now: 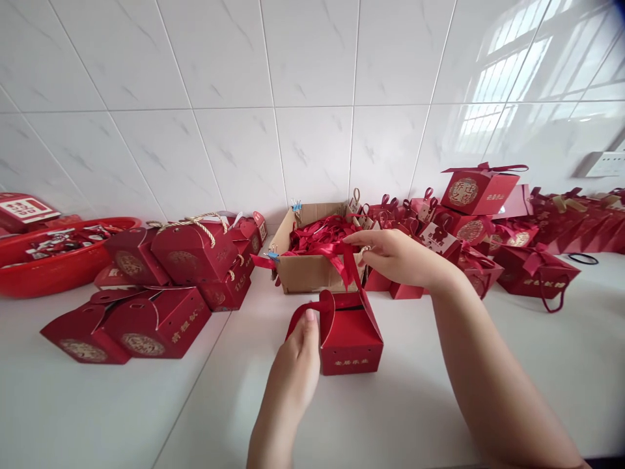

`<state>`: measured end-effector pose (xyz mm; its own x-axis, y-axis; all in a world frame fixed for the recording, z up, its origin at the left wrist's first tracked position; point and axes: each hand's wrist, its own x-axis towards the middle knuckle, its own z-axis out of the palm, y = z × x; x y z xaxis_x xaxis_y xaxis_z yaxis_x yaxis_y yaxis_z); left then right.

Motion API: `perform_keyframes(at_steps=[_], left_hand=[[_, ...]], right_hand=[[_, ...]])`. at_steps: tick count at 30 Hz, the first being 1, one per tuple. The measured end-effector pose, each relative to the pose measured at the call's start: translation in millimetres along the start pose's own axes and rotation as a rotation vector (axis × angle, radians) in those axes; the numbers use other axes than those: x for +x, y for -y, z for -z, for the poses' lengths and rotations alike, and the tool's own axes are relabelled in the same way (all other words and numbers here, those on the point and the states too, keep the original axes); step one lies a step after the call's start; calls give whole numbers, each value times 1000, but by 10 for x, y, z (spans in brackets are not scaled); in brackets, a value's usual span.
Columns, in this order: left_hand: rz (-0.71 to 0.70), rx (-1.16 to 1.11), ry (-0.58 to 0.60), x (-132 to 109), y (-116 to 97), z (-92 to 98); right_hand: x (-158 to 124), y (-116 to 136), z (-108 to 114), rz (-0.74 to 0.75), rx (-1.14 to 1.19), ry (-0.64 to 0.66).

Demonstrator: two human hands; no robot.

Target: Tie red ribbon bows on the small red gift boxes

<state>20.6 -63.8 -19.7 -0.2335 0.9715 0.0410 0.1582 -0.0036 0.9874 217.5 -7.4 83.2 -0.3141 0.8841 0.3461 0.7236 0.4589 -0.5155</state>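
A small red gift box [351, 339] with gold lettering stands on the white counter in front of me. My left hand [293, 365] grips its left side, thumb pressed on the rounded top flap. My right hand [395, 257] is above and behind the box, fingers pinched on a red ribbon [342, 257] that runs down towards the box top. Right behind is an open cardboard box [312, 270] filled with more red ribbons.
Several red boxes with rope handles [195, 257] and flat-lying ones [146, 322] sit at left, beside a red basin [53, 267]. Finished ribboned boxes [532, 267] crowd the right, with a black ring [583, 258]. A white tiled wall [312, 98] stands behind.
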Motion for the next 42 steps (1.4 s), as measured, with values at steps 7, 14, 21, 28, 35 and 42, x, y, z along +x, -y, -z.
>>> perform_keyframes(at_steps=[7, 14, 21, 28, 35, 42], left_hand=[[144, -397, 44, 102, -124, 1], [163, -762, 29, 145, -92, 54], [141, -776, 47, 151, -97, 57], [163, -839, -1, 169, -143, 102], [122, -900, -50, 174, -137, 125], [245, -1060, -62, 190, -192, 140]], right_hand=[[15, 86, -49, -80, 347, -214], [69, 124, -96, -36, 777, -320], [99, 38, -28, 18, 1165, -108], [107, 18, 56, -23, 1150, -187], [96, 21, 90, -33, 1026, -249], [91, 45, 77, 4, 951, -312]])
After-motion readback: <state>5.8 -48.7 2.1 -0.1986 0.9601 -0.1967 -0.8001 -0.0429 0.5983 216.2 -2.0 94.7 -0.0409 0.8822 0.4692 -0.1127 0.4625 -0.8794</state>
